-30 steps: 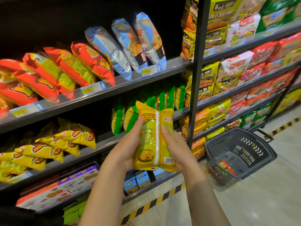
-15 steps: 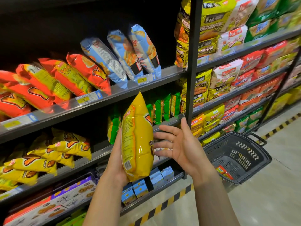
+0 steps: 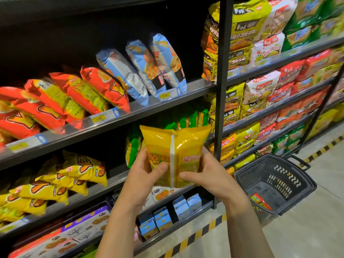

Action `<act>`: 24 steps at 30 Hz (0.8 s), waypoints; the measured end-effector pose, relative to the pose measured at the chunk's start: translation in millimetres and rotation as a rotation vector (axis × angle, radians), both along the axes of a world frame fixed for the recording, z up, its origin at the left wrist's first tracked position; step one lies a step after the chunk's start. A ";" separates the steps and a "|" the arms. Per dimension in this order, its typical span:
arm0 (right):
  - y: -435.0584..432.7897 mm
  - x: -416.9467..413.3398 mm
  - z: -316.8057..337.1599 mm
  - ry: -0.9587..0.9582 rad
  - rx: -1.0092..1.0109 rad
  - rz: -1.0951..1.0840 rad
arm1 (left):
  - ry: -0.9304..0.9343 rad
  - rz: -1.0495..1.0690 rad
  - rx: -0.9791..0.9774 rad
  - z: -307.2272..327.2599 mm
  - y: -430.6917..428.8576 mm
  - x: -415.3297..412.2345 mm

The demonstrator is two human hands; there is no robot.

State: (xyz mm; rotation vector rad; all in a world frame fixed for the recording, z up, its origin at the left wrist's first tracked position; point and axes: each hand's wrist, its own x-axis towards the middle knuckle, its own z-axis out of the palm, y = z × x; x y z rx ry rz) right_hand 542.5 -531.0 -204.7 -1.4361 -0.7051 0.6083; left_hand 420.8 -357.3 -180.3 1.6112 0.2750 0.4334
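A yellow snack bag [image 3: 175, 146] is held upright in front of the middle shelf, its back seam facing me. My left hand [image 3: 145, 175] grips its lower left side with the thumb across the front. My right hand [image 3: 206, 175] grips the lower right side, thumb pressed near the seam. Both forearms reach up from the bottom of the view.
Dark shelves [image 3: 130, 112] carry red, blue, yellow and green snack bags. A black upright post [image 3: 221, 81] separates them from noodle packs on the right. A grey shopping basket [image 3: 275, 183] with a small red item stands on the floor at right. Hazard tape edges the shelf base.
The bag was turned edge-on in my left hand alone while the right hand was open beside it; now it faces me seam-side again and both hands grip it.
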 end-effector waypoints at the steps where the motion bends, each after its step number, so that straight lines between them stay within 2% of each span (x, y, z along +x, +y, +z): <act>1: -1.8 0.7 0.4 -0.036 -0.015 -0.007 | -0.013 -0.006 0.018 -0.5 2.5 -2.0; 7: -5.7 1.9 -4.2 -0.120 -0.007 -0.077 | -0.062 -0.088 0.063 -5.3 12.9 -3.5; 11: -6.1 5.7 -0.2 -0.059 -0.024 -0.072 | -0.012 -0.133 0.041 -3.4 16.6 -4.9; 16: -3.3 3.9 2.9 0.141 0.013 0.010 | 0.121 -0.050 -0.119 5.2 10.3 4.3; 20: 5.0 -1.2 10.8 0.364 -0.044 0.031 | 0.291 0.002 -0.326 13.0 2.6 9.4; 24: 12.6 0.2 15.2 0.421 -0.145 0.041 | 0.376 0.031 -0.427 18.6 -5.7 9.6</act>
